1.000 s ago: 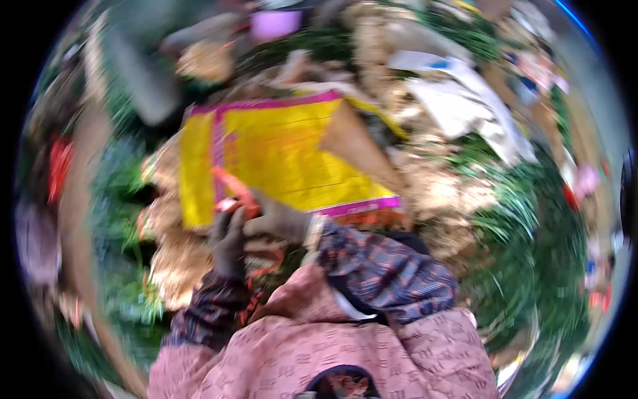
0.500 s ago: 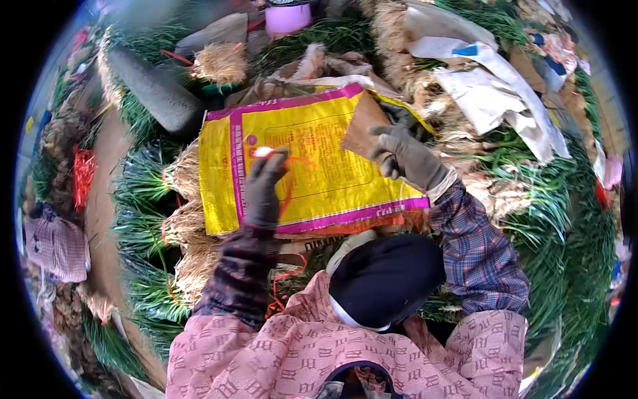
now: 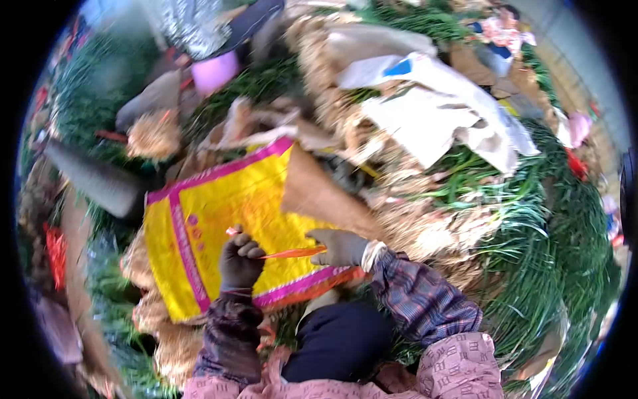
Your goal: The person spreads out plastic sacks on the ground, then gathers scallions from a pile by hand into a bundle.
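At the far left lay a tangled bundle of red plastic strings point(image 3: 54, 258). To its right was a long, dark grey object with a smooth, rounded surface point(image 3: 100, 179), slanting down towards the sack. Tan, fibrous root bundles point(image 3: 176, 352) with green leaves point(image 3: 109, 292) on their outer side sat along the left edge of a yellow plastic sack with magenta bands and printing point(image 3: 232, 199). The sack lay tilted in front of the person, and beyond it stood a round, light purple container point(image 3: 214, 72).

The left hand point(image 3: 240, 263), in a dark grey glove, was over the lower part of the sack, its fingers curled together and clamped on a narrow orange plastic strip point(image 3: 294, 253). A small white and red piece point(image 3: 232, 231) poked out above the fist. The strip ran almost level between the 2 hands, over the sack.

The right hand point(image 3: 339, 247), in a grey glove, had its thumb and fingers together on the strip's other end, with 1 finger pointing left. A brown flat piece point(image 3: 322, 193) covered the sack's upper right part. Farther right, a crumpled white sheet with a blue patch point(image 3: 432, 113) lay over more roots and long green leaves point(image 3: 551, 246).
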